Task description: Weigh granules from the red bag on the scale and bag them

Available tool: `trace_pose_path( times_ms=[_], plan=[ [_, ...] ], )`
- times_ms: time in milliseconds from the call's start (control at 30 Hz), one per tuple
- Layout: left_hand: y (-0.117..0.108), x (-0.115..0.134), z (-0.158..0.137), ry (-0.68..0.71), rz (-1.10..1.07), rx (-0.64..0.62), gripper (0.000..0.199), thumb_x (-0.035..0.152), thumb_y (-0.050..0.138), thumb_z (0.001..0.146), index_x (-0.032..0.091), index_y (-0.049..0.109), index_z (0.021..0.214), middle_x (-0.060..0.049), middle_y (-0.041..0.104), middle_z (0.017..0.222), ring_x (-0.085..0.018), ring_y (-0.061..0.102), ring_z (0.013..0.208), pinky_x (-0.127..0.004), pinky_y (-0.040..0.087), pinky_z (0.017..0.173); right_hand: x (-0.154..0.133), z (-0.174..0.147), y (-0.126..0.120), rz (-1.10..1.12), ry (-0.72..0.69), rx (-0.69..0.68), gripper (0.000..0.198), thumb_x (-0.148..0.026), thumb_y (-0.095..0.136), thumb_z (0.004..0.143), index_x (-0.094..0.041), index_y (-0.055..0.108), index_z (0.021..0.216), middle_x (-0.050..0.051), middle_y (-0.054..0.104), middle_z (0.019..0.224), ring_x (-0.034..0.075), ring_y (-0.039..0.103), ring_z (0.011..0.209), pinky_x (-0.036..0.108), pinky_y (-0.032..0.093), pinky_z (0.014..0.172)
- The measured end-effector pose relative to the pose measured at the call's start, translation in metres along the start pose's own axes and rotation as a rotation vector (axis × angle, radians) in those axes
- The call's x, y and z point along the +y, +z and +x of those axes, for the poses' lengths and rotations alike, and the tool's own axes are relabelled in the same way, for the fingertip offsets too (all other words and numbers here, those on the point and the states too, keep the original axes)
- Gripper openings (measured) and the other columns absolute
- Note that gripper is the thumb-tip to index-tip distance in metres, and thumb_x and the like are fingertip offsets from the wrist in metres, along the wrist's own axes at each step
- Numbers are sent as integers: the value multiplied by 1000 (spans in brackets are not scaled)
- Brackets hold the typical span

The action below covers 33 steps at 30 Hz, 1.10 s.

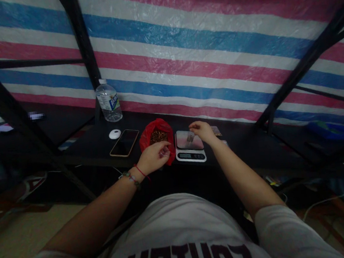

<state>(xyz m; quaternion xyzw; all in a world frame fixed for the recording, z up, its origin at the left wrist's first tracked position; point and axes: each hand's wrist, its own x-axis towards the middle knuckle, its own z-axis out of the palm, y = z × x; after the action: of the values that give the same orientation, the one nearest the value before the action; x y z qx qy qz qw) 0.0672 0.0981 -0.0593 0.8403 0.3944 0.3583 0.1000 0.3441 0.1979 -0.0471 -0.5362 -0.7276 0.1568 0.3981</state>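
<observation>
Dim light is falling from above, brightening the striped tarp [211,37] while the dark surface [99,145] is sinking into shadow. Wide-angle distortion is bending the black frame poles [81,40] near the edges, and fine detail is blurring.

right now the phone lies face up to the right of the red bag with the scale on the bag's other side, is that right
Not quite. In the head view the phone lies left of the red bag, not right. The scale does sit on the bag's other side, under the right hand.

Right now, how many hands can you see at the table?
2. The left hand is at the red bag; the right hand is over the scale, pinching something small. No other person's hands show.
</observation>
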Motion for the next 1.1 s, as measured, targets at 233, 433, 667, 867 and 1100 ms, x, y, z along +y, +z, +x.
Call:
trace_pose_path(
  times_ms=[233,433,667,867,1100],
  plan=[
    [1,0,-1,-13,-26,15,31,20,55,79,18,63,108,-3,71,93,-17,67,83,-28,52,77,-6,-11,-1,-216,-185,8,21,-13,60,78,-20,74,91,6,73,97,20,67,92,35,50,87],
    [5,-6,-1,-27,-43,50,33,18,56,76,18,63,108,-4,71,94,-17,67,84,-28,53,79,-6,-13,-3,-307,-232,-14,23,-11,58,80,-19,73,96,7,72,101,20,65,96,33,49,90],
    [6,-7,-1,-19,-55,57,32,19,56,77,18,63,107,-4,71,92,-17,67,82,-29,53,79,-7,-11,-7,-313,-251,-42,23,-10,60,79,-19,73,96,8,71,100,21,64,95,34,48,88],
    [5,-7,-1,-30,-81,60,32,19,56,76,18,64,107,-3,70,89,-17,67,78,-29,54,76,-5,-11,-8,-293,-226,-56,18,-14,64,78,-19,73,93,7,71,98,20,64,92,33,48,86],
    [4,-6,0,-35,-81,70,32,19,56,76,17,63,107,-4,70,91,-17,66,81,-30,53,79,-1,-9,-6,-265,-203,-62,15,-19,66,79,-18,73,91,7,70,94,20,63,91,32,47,85]
  ],
)
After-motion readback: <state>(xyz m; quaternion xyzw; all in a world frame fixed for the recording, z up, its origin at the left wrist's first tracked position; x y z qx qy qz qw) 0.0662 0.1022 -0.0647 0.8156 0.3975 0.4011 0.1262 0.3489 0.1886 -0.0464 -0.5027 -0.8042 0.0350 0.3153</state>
